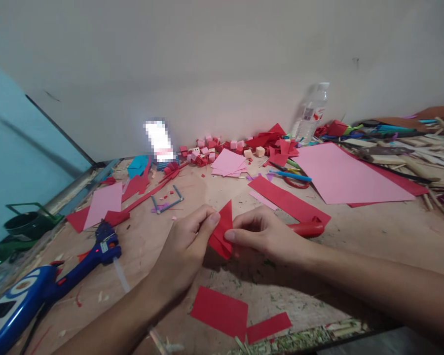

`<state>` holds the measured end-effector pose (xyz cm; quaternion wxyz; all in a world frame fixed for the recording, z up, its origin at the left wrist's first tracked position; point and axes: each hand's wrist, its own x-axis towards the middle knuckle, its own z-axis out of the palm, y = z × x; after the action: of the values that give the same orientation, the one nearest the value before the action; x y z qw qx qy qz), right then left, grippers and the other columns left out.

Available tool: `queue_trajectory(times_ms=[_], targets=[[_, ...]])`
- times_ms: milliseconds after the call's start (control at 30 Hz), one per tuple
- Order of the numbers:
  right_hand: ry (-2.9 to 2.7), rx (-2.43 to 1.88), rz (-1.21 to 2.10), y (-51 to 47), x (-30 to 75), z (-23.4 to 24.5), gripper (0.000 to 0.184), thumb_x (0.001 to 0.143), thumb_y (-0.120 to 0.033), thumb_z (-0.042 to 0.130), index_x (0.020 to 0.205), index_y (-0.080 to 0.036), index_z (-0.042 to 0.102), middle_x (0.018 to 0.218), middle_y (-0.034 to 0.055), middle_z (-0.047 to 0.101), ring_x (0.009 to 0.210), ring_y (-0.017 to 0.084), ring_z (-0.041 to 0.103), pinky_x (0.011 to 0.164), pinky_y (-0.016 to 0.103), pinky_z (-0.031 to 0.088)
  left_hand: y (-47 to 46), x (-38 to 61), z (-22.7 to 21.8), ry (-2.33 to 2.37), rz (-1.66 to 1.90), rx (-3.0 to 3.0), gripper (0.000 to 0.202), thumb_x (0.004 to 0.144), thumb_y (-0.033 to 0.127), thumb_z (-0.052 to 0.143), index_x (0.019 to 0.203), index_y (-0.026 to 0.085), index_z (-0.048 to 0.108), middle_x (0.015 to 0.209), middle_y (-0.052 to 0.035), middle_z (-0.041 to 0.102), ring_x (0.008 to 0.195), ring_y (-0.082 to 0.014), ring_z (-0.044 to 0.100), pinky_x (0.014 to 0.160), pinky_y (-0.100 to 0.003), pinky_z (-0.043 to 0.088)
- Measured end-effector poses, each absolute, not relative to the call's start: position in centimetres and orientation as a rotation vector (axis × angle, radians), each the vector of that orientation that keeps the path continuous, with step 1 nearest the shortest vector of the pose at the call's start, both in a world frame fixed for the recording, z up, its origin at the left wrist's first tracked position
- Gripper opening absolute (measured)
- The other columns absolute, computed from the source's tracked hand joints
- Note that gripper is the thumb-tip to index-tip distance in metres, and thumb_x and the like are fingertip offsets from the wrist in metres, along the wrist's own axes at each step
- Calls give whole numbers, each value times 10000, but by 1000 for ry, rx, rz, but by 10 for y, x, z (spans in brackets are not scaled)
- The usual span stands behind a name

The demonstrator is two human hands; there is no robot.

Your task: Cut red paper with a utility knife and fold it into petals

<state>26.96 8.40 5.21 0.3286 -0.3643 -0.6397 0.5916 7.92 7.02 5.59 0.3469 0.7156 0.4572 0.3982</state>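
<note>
A folded piece of red paper (224, 228) is held up above the table between both hands. My left hand (190, 241) pinches its left edge, thumb on top. On the other side, my right hand (261, 231) grips the lower right edge between thumb and fingers; some fingertips are hidden behind the paper. Below the hands lie a red rectangle of paper (220, 311) and a narrower red strip (269, 327). Behind my right hand sits a red-handled tool (307, 228), partly covered by the hand, close to a long red paper strip (284, 197).
A blue glue gun (105, 244) rests at the left. Along the wall are a lit phone (159, 140), small pink and red cubes (203, 152), and a plastic bottle (311, 116). Pink sheets (350, 172), a blue pen (292, 175) and wood sticks (425, 148) spread to the right.
</note>
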Motion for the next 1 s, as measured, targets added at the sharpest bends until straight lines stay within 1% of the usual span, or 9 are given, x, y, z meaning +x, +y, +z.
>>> queue_trajectory(times_ms=[133,267,367,467,533,633,700,833,1000], targets=[[-1649,-1010,1544,85,267,49,304,850,-360,687,606,-182,650,555,-23,580,507,101,449,491,263,298,70,79,55,1237,1065,1865,368,1076,360,486,745,222,569,706,47,564,685,-152,519,663,-297,381],[-1671,-1010,1583,86,266,46,304,877,-348,673,627,-174,666,547,-25,575,485,94,437,466,255,281,76,77,50,1245,1074,1890,392,1078,370,482,719,220,527,678,54,515,650,-144,479,617,-300,350],[-1684,-1002,1558,86,267,45,325,890,-328,661,602,-178,651,513,-37,541,462,89,414,451,256,272,77,75,49,1235,1058,1887,396,1082,384,476,726,218,529,676,53,519,649,-143,482,614,-299,347],[-1722,-1004,1513,84,268,45,327,894,-319,663,601,-175,656,518,-33,541,479,92,422,468,253,294,75,75,53,1216,1075,1871,412,1068,376,493,689,216,495,654,51,485,624,-140,446,597,-295,332],[-1758,-1005,1497,83,269,46,321,899,-320,666,613,-173,667,540,-19,567,512,104,456,493,253,322,73,76,56,1168,1069,1799,416,1052,391,518,675,218,487,643,51,468,600,-137,431,571,-286,325],[-1800,-1018,1481,81,269,47,308,894,-316,674,620,-176,673,584,6,626,564,126,520,530,258,366,71,79,58,1095,986,1633,397,1018,454,580,702,218,537,630,48,512,564,-137,475,526,-266,333],[-1802,-1037,1481,81,269,45,303,895,-317,672,626,-178,673,599,13,643,571,131,538,535,260,379,72,81,56,1090,966,1557,386,1006,472,594,718,217,558,616,47,531,532,-135,478,494,-255,332],[-1775,-1049,1519,81,268,42,299,905,-351,671,666,-174,687,608,8,635,558,128,531,519,258,376,76,81,49,1145,1032,1613,389,1015,442,578,704,210,552,625,53,509,543,-122,432,505,-243,337],[-1734,-1031,1539,79,268,43,272,881,-285,663,635,-168,658,602,-4,603,584,122,515,541,254,380,80,77,46,1163,1041,1610,449,1019,516,577,694,210,529,624,54,486,552,-120,439,503,-239,339]])
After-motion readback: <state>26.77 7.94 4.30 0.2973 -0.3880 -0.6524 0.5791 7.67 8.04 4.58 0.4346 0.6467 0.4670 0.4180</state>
